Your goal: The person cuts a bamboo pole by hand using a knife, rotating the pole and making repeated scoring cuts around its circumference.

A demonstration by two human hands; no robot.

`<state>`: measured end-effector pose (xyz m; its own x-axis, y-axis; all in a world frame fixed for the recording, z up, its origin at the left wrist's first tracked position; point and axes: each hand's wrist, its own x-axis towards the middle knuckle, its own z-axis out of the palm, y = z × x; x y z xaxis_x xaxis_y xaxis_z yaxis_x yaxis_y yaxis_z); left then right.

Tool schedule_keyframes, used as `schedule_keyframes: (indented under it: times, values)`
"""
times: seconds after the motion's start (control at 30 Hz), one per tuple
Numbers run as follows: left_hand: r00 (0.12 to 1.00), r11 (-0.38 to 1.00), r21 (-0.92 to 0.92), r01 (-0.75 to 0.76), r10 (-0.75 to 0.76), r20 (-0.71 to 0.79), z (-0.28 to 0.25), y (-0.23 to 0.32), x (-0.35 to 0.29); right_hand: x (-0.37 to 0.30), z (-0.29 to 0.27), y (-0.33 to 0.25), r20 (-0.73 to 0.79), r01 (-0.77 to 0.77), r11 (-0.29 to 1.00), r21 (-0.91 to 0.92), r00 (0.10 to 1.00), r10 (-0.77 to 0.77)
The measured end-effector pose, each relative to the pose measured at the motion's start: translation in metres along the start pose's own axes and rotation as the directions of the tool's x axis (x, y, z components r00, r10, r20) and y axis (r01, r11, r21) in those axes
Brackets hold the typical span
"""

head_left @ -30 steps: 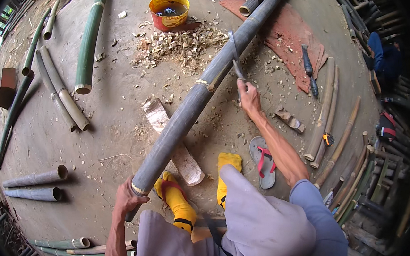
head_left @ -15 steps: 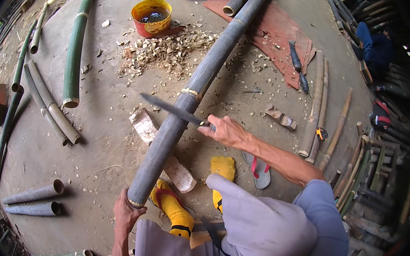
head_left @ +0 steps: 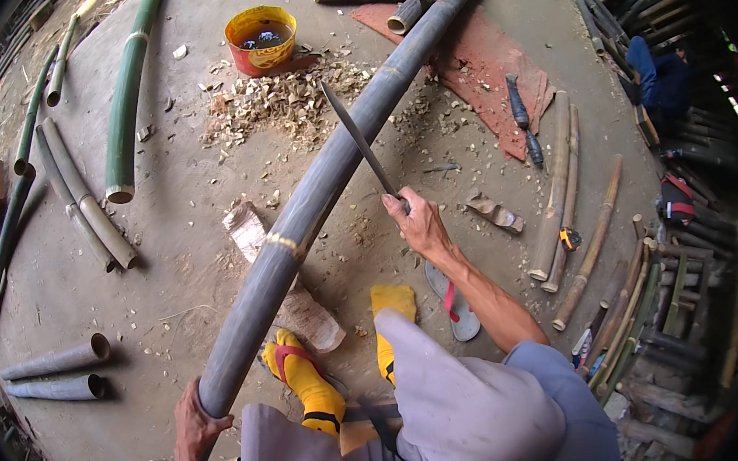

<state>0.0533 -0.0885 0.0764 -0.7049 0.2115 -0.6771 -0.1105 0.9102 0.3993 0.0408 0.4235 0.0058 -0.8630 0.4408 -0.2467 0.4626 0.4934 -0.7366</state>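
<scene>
A long dark grey bamboo pole (head_left: 337, 167) slants from near my left knee to the far right. My left hand (head_left: 195, 426) is wrapped round its near end. In my right hand (head_left: 421, 223) is a long-bladed knife (head_left: 359, 142), gripped by the handle. The blade points away from me, its middle over or against the pole beyond a pale joint ring; I cannot tell whether it touches. Under the pole lies a rough wooden block (head_left: 306, 318), partly hidden.
A red and yellow bucket (head_left: 262, 57) of dark liquid stands behind scattered wood chips (head_left: 284, 106). The pole's far part crosses a red mat (head_left: 495, 70). Green bamboo (head_left: 126, 111) lies left, thin poles (head_left: 554, 188) and a tape measure (head_left: 570, 238) right. A sandal (head_left: 452, 302) rests near my foot.
The pole has slid toward me and to the left with my left hand, its joint ring now nearer. My right hand has moved right, and the knife has swung to point farther away.
</scene>
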Motion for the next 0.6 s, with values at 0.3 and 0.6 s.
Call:
schedule_keyframes:
  times: [0.3,0.6]
  values:
    - [0.968,0.94,0.241,0.243,-0.251,-0.001,-0.029,-0.166,-0.082,-0.026,0.019,0.015,0.039,-0.051,0.991,0.125,0.998,0.046]
    - [0.967,0.972,0.086,-0.219,0.228,-0.114,0.038,0.042,0.057,-0.043,0.039,0.0,0.042,-0.046,0.987,0.154,0.998,0.041]
